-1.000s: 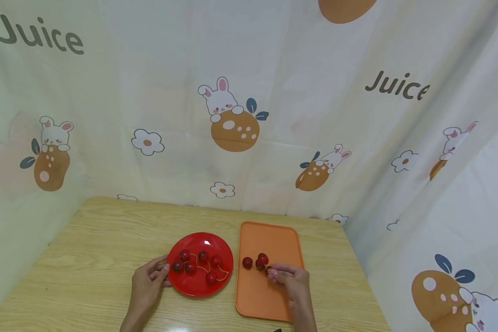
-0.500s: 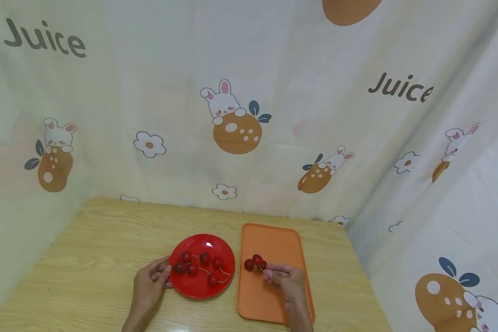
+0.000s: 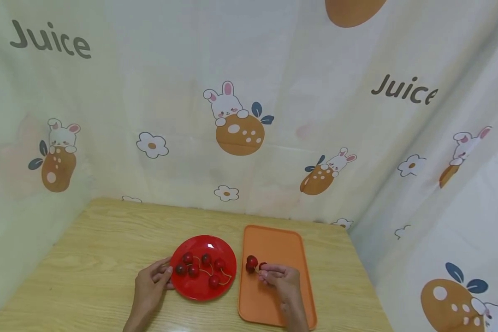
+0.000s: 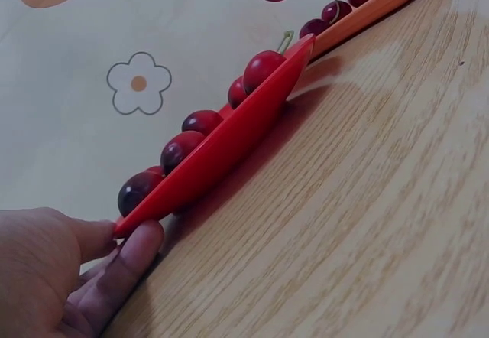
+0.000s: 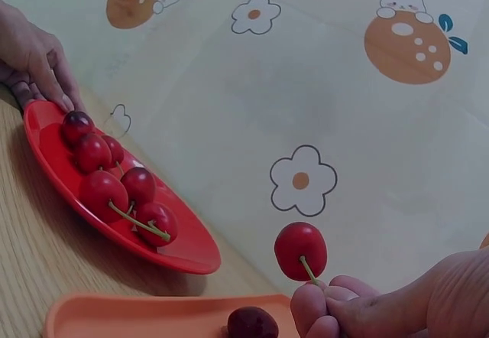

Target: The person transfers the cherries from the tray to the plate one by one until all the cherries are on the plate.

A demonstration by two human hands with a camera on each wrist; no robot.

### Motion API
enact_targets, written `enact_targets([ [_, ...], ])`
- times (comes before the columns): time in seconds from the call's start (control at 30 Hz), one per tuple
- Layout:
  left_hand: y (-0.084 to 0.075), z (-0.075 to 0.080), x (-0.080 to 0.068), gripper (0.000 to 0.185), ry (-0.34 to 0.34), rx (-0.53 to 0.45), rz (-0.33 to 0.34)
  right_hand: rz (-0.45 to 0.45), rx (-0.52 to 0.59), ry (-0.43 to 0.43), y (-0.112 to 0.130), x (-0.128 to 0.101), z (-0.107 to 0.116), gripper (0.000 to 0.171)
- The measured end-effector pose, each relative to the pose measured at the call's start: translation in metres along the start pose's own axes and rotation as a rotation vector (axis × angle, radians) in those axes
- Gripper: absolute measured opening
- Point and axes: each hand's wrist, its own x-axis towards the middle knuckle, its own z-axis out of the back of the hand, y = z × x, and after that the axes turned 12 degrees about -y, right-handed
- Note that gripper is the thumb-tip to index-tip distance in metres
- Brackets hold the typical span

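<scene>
Red plate (image 3: pixel 191 288): sits on the wood-grain surface (image 3: pixel 108 240), round and shallow, with bare red showing around its load.
Plate cherries (image 3: pixel 193 270): six counted, dark red, lying inside the plate; green stems visible on several.
Left hand (image 3: pixel 149 283): at the plate's left edge; grip closed on the rim (image 4: pixel 153 208), thumb (image 4: pixel 92 238) above, fingers (image 4: pixel 141 246) below.
Orange tray (image 3: pixel 274 244): lies on the surface just right of the plate, a narrow strip of wood between the two.
Right hand (image 3: pixel 284 281): over the tray, right of the plate; grip closed on the held cherry (image 5: pixel 300 251) by its stem (image 5: pixel 308 269), pinched at the fingertips (image 5: pixel 307 307).
Held cherry: in the air above the tray, to the right of the plate and not over it; its round body is free of the fingers.
Tray cherries (image 4: pixel 336 11): three visible from the left wrist, resting in the tray right of the plate; the right wrist view shows one, cut by the lower frame edge.
Backdrop cloth (image 3: pixel 162 83): pale, beyond the plate, printed with rabbits (image 3: pixel 228 106), orange fruit (image 3: pixel 240 133), flowers (image 3: pixel 152 145) and the word "Juice" (image 3: pixel 50 39).
</scene>
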Motion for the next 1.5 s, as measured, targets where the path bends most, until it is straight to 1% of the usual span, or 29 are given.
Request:
enact_targets([
  [0.2,0.001,-0.001,-0.001,0.037,0.000,0.000,-0.002,0.068,0.018,0.043,0.001,-0.003,-0.007,0.022],
  [0.27,0.002,-0.001,-0.001,0.037,-0.001,0.000,-0.005,0.077,0.016,0.052,0.001,-0.003,-0.010,0.022],
  [0.5,0.003,-0.001,0.000,0.037,-0.004,0.005,-0.022,0.060,-0.001,0.053,-0.001,-0.003,-0.021,0.023],
  [0.77,0.002,0.001,-0.002,0.036,-0.013,0.021,-0.016,0.060,0.002,0.079,0.001,-0.006,-0.030,0.024],
  [0.93,0.002,0.000,-0.001,0.036,-0.011,0.020,-0.032,0.086,0.000,0.085,0.003,-0.005,-0.034,0.020],
  [1.13,0.002,-0.002,-0.001,0.036,-0.005,0.015,-0.024,0.081,-0.031,0.072,0.000,0.000,-0.040,0.018],
  [1.3,0.002,-0.002,0.000,0.037,-0.008,0.014,-0.011,0.119,-0.006,0.088,-0.006,0.004,-0.047,0.017],
  [1.4,0.002,-0.003,0.000,0.036,-0.013,0.016,-0.015,0.134,0.004,0.090,-0.009,0.006,-0.051,0.014],
  [1.5,0.001,-0.003,0.001,0.036,-0.014,0.018,-0.021,0.120,0.003,0.071,-0.008,0.007,-0.057,0.014],
])
